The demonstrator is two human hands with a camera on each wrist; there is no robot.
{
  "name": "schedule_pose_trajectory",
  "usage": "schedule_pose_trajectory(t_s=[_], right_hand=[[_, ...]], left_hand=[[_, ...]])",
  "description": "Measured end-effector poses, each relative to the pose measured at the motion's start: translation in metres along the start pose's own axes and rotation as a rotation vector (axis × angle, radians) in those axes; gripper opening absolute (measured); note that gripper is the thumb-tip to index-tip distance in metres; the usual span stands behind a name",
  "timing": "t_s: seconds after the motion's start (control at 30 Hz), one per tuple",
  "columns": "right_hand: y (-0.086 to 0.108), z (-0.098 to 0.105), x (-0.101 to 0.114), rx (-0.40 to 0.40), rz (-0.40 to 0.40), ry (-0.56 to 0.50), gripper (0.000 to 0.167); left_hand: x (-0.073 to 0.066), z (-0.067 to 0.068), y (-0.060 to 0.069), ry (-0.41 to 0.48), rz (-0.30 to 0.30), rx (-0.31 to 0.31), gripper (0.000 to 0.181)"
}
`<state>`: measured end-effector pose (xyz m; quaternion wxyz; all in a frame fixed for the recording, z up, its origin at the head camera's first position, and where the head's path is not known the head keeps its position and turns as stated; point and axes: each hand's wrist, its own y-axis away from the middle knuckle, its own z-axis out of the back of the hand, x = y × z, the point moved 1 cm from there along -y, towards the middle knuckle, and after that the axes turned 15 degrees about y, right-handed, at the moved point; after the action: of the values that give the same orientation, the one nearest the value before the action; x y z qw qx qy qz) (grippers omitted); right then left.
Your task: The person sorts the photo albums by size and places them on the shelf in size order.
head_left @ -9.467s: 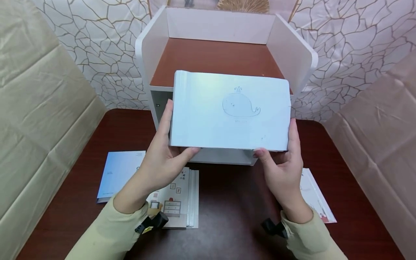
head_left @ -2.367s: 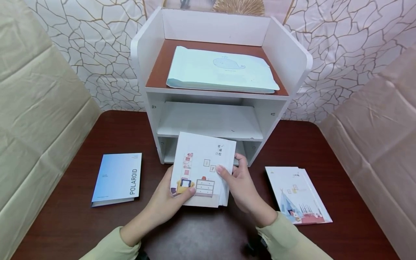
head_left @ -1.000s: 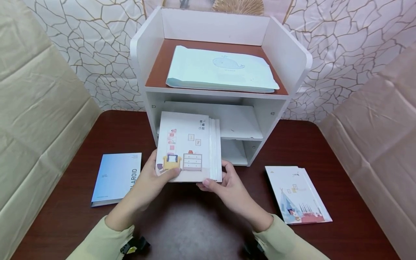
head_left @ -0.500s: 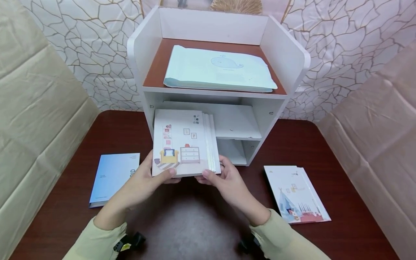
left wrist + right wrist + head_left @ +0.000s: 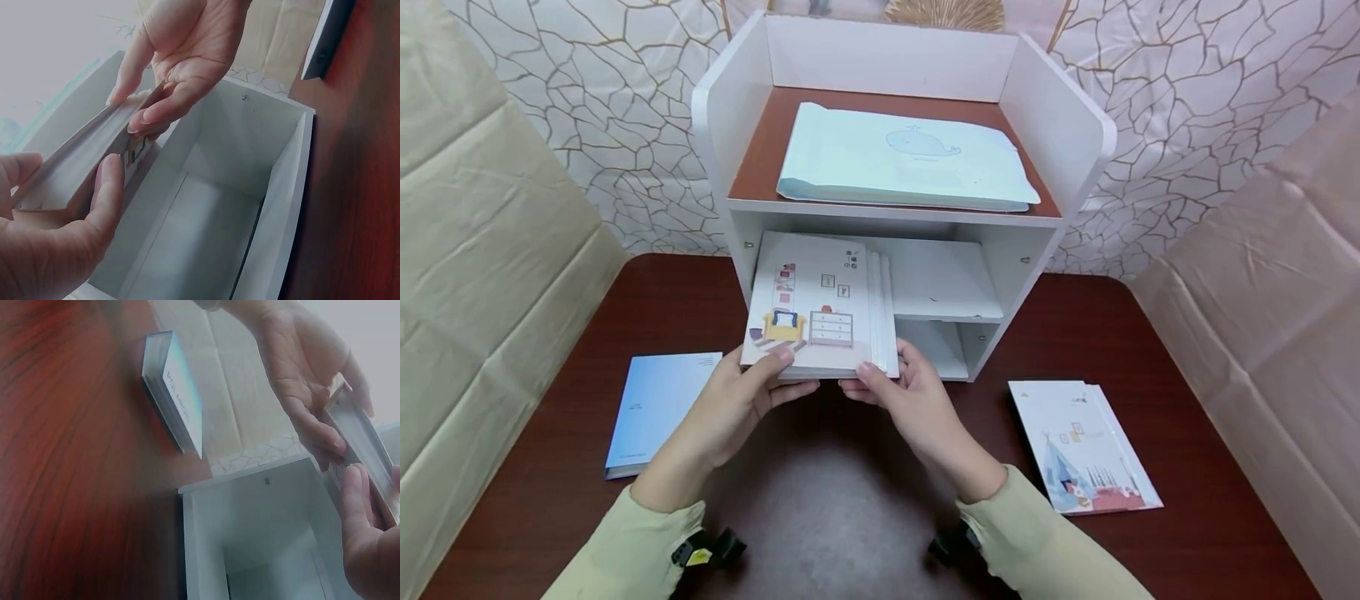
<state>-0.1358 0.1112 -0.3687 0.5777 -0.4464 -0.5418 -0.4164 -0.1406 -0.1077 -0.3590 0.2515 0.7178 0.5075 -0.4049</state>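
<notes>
Both hands hold a white book [image 5: 820,304] with an armchair and a chest of drawers drawn on its cover. The left hand [image 5: 737,400] grips its near left corner, thumb on the cover and fingers underneath. At the near right corner the right hand [image 5: 913,408] pinches it the same way. The book's far part lies inside the middle compartment of the white shelf unit [image 5: 943,279], at its left side. The left wrist view shows the book's page edges [image 5: 78,159] between the two hands.
A whale-drawn book [image 5: 910,158] lies on the brown top. To the left on the table is a blue POLAROID album [image 5: 658,408]; to the right, a white book with a tent picture [image 5: 1082,446]. Below the middle shelf is a lower compartment [image 5: 936,346].
The whale book went from the hands onto the unit's top. The armchair book was picked up from the table, moved left and forward, and has slid farther into the middle compartment.
</notes>
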Motion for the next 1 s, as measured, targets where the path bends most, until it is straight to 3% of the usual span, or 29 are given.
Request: schedule_pose_trajectory(t_s=[0.27,0.6,1.0], right_hand=[[-0.016,0.002,0.004,-0.040,-0.033,0.018,0.036],[-0.032,0.009,0.010,-0.089,-0.101,0.068,0.029],[-0.044,0.006,0.005,-0.181,-0.074,0.116,0.037]], left_hand=[[-0.002,0.003,-0.016,0.064,-0.012,-0.056,0.051],[-0.003,0.005,-0.033,0.055,-0.013,-0.144,0.060],[-0.004,0.008,-0.043,0.056,-0.007,-0.259,0.064]])
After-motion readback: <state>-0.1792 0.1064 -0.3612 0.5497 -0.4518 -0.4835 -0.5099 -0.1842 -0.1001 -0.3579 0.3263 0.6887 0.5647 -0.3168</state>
